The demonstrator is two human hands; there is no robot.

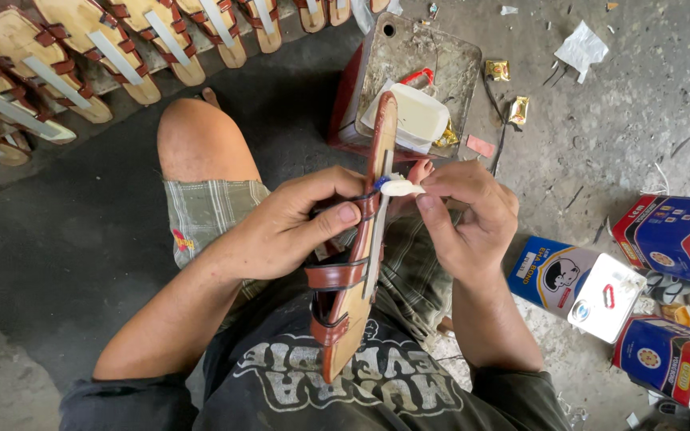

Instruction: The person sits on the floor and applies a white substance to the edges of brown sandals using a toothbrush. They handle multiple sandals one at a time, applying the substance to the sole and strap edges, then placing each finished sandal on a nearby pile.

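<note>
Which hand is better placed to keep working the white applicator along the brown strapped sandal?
Right hand: its fingertips pinch the small white applicator against the brown strapped sandal, while the left hand grips the sandal.

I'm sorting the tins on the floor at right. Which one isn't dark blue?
The middle tin, nearest the right hand: lighter blue with a white end; the upper tin and lower tin are dark blue.
</note>
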